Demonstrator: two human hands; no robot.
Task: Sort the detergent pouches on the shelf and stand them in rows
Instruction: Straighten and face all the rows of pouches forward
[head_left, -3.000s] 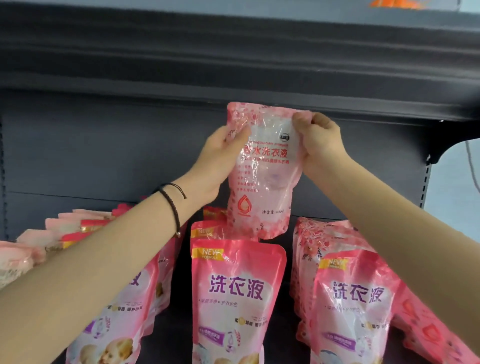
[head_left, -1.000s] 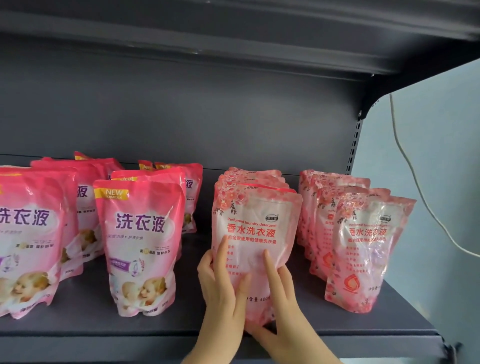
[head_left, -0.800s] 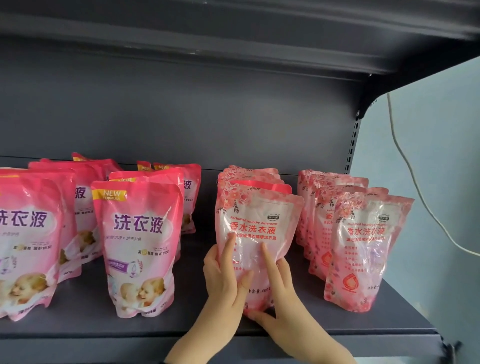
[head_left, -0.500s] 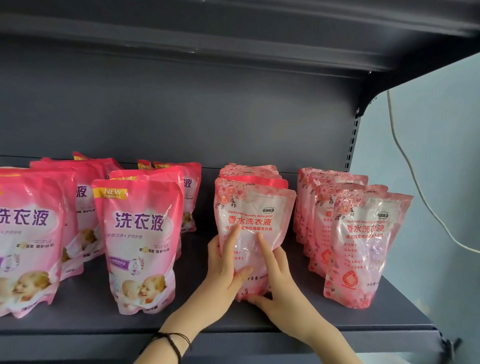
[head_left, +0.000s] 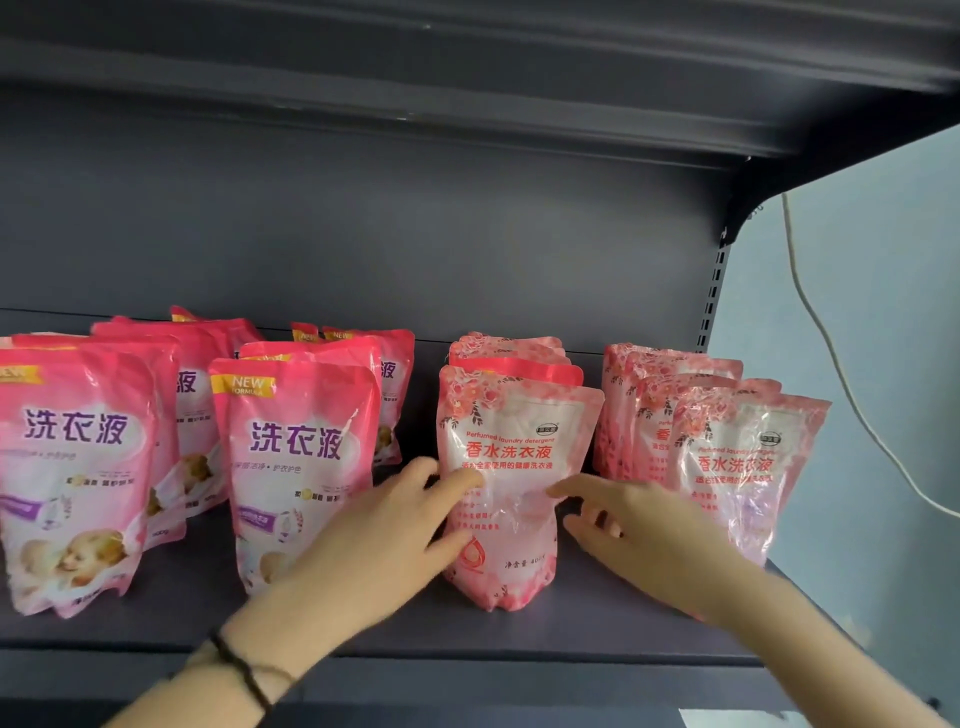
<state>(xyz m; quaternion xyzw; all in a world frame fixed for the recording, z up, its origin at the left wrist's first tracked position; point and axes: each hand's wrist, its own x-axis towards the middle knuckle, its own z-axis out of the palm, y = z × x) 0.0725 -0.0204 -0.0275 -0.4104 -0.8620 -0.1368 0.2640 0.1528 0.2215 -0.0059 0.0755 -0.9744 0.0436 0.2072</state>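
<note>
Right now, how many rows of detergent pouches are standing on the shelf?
4 rows on the shelf: far left, centre left, centre right between the hands, far right. Pouches behind each front may be hidden.

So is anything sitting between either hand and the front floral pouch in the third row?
Nothing visible does. The left hand and right hand flank the front floral pouch, fingertips at its edges, with only bare shelf around its base.
</note>
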